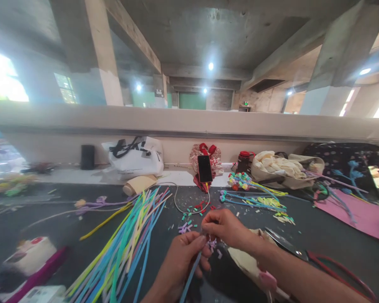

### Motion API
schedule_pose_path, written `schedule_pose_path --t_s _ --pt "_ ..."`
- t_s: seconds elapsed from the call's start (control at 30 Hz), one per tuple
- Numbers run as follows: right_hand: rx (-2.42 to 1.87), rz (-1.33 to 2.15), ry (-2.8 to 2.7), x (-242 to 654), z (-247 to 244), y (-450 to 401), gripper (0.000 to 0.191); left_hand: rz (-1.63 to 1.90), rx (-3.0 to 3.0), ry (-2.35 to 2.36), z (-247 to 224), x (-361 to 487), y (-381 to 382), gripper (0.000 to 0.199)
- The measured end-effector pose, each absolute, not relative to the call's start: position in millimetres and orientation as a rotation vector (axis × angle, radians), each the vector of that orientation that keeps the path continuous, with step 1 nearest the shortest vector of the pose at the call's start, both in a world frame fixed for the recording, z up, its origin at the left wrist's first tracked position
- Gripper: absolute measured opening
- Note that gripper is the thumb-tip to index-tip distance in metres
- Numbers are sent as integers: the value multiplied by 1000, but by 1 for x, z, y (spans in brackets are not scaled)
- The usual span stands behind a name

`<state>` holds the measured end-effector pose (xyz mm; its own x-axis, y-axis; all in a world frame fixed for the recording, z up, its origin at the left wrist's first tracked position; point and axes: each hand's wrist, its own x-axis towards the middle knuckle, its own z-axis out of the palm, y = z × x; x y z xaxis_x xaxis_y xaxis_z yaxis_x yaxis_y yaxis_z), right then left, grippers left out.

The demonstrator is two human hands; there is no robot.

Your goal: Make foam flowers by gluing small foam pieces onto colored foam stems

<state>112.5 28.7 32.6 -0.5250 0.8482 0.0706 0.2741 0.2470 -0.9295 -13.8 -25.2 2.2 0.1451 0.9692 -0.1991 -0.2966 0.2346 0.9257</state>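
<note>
Near the bottom centre, my left hand (186, 254) is closed on a blue stem (191, 275), which runs down toward the lower edge. My right hand (222, 227) meets it at the stem's upper end, thumb and finger pinched together; what lies between them is too small to make out. Small lilac pieces (212, 244) show just below the right fingertips. Left of the hands lies a large bundle of coloured stems (123, 248). Short green pieces (189, 215) and lilac pieces (185, 228) are scattered beyond the hands.
A phone (205, 169) with a cable leans upright at the back. Scissors with red handles (328, 261) lie right of my right forearm. Further back are a white bag (135, 158), blue stems with yellow pieces (268, 203) and pink sheet (355, 214).
</note>
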Motion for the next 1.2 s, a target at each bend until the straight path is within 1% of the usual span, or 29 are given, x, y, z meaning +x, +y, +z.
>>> schedule_pose_path --t_s 0.13,0.23,0.27,0.33,0.4,0.47,0.5,0.6,0.63,0.7,0.8,0.9,1.0,1.1,1.13,1.2 --pt "-1057 1286 -1968 126 46 27 11 954 889 976 6 -14 -26 23" --pt "-1111 1240 -1923 158 61 21 22 921 853 991 9 -15 -26 24" --pt "-1149 1172 -1887 173 65 17 25 946 839 1000 11 -15 -27 24" --pt "-1295 976 -1846 208 66 4 24 986 816 1014 13 -16 -28 24" --pt "-1483 802 -1968 241 56 -13 21 998 807 1019 14 -16 -29 24" --pt "-1588 554 -2155 266 39 -33 17 960 817 1014 13 -16 -29 24" --pt "-1627 488 -2229 273 29 -41 19 939 826 1015 12 -16 -29 24" --pt "-1672 374 -2345 279 5 -57 37 904 879 1046 9 -11 -30 22" --pt "-1685 346 -2357 277 0 -58 40 902 913 1076 8 -7 -31 22" --pt "-1709 318 -2370 272 -5 -57 40 878 996 1146 6 2 -32 20" --pt "-1694 346 -2356 268 -6 -51 31 772 1125 1155 0 22 -30 17" --pt "-1635 437 -2297 268 -4 -50 27 632 1244 1118 -9 46 -23 19" --pt "-1573 562 -2227 272 2 -50 25 639 1385 1124 -16 62 -18 16" --pt "-1492 746 -2122 283 9 -45 15 617 1439 1176 -16 68 -18 19" --pt "-1471 822 -2059 289 10 -42 15 609 1449 1189 -15 67 -18 20" --pt "-1459 969 -1847 303 11 -35 21 608 1476 1190 -14 66 -19 21"
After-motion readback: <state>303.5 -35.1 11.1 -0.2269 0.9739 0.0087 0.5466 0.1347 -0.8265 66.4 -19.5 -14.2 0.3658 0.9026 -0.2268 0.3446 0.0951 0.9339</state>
